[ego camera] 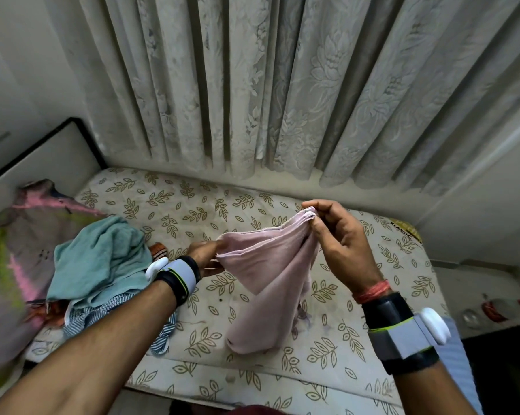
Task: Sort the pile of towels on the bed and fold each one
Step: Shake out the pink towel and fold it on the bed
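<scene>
My R hand [339, 244] pinches stacked corners of pale pink terry towel [267, 280]. My L hand [206, 257] grips its side edge, lower left of R. Towel hangs betw. hands over leaf-print bed [193, 205], long axis approx. vertical.

Bare bed [193, 211] lies open behind the hanging pink towel [267, 280] and to its right. On the left, a teal towel [100, 259] heaped over a striped cloth [163, 336] blocks passage. The curtain [252, 85] closes the far edge.
</scene>
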`<control>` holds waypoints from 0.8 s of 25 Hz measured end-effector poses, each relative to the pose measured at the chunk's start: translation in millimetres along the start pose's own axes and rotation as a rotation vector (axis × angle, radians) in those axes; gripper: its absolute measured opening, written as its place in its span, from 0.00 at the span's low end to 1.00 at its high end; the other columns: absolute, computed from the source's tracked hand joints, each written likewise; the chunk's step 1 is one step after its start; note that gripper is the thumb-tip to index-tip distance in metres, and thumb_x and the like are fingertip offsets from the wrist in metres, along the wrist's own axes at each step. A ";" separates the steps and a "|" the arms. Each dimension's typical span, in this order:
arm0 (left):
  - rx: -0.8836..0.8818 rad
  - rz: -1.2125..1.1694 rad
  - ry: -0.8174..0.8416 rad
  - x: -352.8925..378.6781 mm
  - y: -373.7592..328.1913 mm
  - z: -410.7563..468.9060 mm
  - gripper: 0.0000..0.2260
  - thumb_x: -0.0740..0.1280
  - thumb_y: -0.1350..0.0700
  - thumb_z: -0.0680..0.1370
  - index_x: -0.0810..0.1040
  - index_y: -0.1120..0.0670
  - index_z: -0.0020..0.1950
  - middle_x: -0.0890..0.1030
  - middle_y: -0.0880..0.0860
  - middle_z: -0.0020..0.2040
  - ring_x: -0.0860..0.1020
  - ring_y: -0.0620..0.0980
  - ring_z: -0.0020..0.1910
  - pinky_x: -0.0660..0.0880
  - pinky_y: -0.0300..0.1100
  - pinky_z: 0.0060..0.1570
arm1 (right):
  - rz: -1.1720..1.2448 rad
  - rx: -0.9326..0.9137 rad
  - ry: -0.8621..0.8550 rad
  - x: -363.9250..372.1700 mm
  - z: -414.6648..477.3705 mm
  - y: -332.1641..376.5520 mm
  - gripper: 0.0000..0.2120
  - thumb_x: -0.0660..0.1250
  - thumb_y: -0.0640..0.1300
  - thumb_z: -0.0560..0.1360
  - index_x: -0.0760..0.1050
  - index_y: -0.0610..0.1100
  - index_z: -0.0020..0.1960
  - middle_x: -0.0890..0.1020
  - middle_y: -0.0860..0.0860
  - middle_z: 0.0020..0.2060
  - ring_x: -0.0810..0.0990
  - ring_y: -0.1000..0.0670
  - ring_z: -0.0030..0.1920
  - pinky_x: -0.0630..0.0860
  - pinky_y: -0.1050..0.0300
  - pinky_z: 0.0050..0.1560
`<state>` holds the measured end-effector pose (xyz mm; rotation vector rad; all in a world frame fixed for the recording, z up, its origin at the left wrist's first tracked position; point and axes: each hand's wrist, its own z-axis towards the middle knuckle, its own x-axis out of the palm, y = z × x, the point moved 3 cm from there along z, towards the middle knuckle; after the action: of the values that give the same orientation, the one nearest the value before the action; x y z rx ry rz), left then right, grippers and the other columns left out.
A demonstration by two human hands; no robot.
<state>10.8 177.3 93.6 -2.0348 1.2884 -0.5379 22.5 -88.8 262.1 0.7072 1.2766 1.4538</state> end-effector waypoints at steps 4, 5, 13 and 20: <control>0.004 0.140 -0.008 -3.1 -0.6 -1.5 0.07 0.72 0.58 0.76 0.79 0.61 0.48 0.80 0.58 0.39 0.77 0.52 0.31 0.77 0.38 0.27 | 0.002 0.009 -0.053 -14.3 -0.4 -0.9 0.11 0.61 0.33 0.82 0.78 0.40 0.61 0.85 0.48 0.51 0.83 0.53 0.54 0.78 0.62 0.57; 0.025 0.197 -0.024 -7.2 -7.0 -2.0 0.06 0.72 0.58 0.76 0.78 0.61 0.45 0.78 0.58 0.35 0.74 0.52 0.27 0.74 0.37 0.24 | -0.003 0.008 -0.080 -20.1 -0.7 -3.1 0.11 0.61 0.33 0.82 0.78 0.40 0.61 0.85 0.49 0.51 0.83 0.54 0.54 0.77 0.62 0.57; 0.429 0.394 -0.189 -24.5 -134.9 -39.5 0.06 0.63 0.64 0.74 0.78 0.61 0.39 0.76 0.59 0.31 0.67 0.50 0.19 0.64 0.33 0.22 | 0.092 0.121 -0.350 -62.0 -1.2 -32.3 0.12 0.62 0.32 0.82 0.78 0.42 0.61 0.84 0.49 0.53 0.82 0.57 0.54 0.76 0.64 0.59; 0.645 0.373 -0.139 -5.8 -187.5 -88.0 0.07 0.65 0.65 0.73 0.77 0.60 0.35 0.75 0.58 0.28 0.67 0.49 0.20 0.62 0.33 0.22 | 0.124 0.141 -0.534 -93.5 20.9 -30.4 0.13 0.61 0.31 0.82 0.77 0.45 0.57 0.84 0.56 0.46 0.81 0.63 0.45 0.76 0.68 0.48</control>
<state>69.8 210.6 289.4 -1.2474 1.1764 -0.5360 78.6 -172.1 256.7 1.1938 0.9332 1.1657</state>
